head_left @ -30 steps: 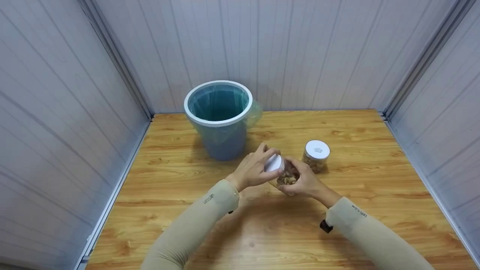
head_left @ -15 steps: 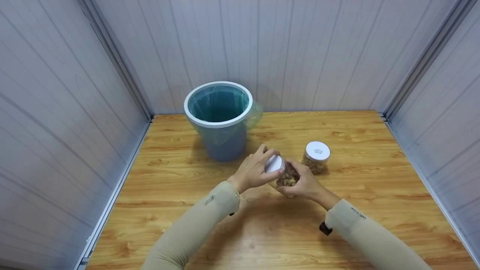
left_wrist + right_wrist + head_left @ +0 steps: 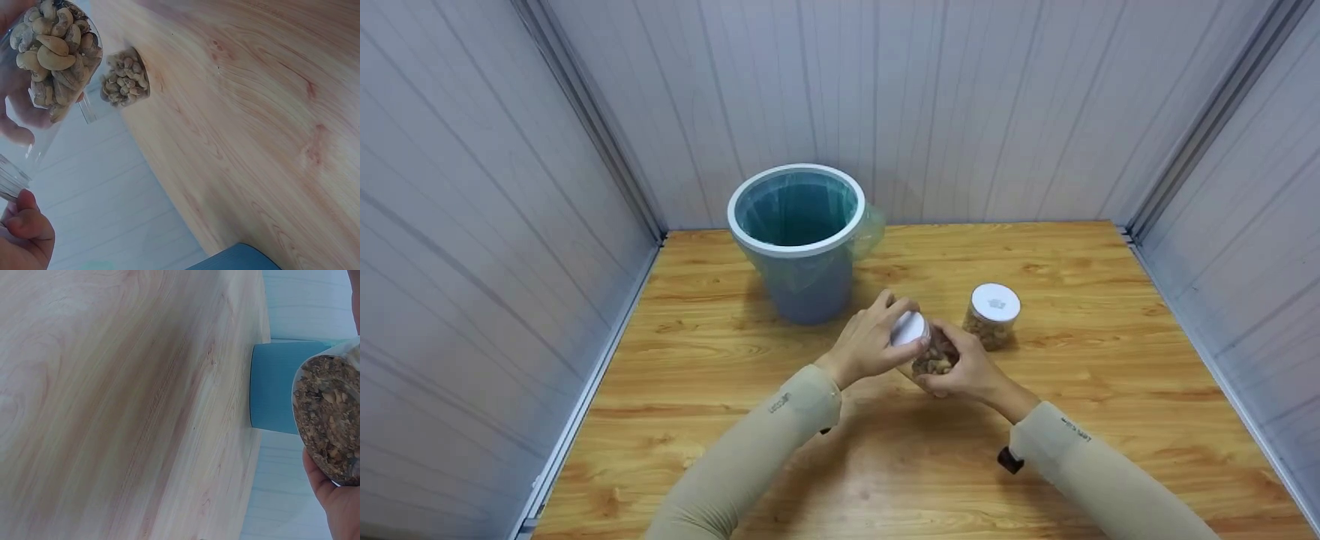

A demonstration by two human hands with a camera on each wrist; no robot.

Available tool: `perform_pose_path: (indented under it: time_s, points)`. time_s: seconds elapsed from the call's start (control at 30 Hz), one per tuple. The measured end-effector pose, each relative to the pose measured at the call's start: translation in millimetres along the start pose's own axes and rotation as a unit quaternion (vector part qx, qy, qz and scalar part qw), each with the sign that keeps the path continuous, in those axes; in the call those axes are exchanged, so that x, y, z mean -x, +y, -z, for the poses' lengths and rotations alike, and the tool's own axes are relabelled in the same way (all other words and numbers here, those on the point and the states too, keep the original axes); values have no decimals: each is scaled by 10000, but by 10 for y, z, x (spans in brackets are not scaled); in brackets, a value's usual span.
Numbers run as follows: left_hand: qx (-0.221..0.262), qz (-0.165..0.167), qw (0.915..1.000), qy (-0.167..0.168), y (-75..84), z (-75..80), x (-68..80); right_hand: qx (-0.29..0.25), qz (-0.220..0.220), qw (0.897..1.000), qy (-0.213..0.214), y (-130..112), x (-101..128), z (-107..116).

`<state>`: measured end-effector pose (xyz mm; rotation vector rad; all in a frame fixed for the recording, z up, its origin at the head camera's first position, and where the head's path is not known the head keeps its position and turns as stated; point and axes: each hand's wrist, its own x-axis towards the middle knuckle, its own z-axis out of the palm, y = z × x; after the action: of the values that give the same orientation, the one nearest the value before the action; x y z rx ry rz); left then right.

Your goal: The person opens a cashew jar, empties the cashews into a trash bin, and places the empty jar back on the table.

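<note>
A clear jar of cashews is held tilted above the middle of the wooden table. My right hand grips the jar body from below and right. My left hand has its fingers curled round the jar's white lid. In the left wrist view the jar of cashews fills the upper left, with my left hand's fingers at the lid end. The right wrist view shows the jar's base resting in my right palm.
A second cashew jar with a white lid stands upright just right of my hands. A blue bin lined with a green bag stands at the back, left of centre. Grey panel walls close in three sides.
Both hands and the jar have stayed in nearly the same place; the view has shifted down very slightly.
</note>
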<state>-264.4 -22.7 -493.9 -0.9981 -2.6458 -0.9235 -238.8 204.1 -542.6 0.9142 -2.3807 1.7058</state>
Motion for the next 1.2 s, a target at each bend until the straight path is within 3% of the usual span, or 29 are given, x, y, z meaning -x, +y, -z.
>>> perform_pose_path:
  time_s: [0.3,0.47,0.67,0.93,1.2]
  points:
    - [192,666,9976,51,58,-28,-11,769,122,9968,201,3,-13,15]
    - [216,941,9953,-115,71,-12,-21,1103,142,9936,207,0,-20,33]
    - [17,681,9965,-481,25,82,-30,941,140,9954,75,0,-25,67]
    - [745,-10,9924,-978,-72,237,-39,538,9,9985,-62,-22,-43,85]
    - [1282,-102,9822,-1371,-108,345,-40,312,-95,9994,-68,-20,-50,83]
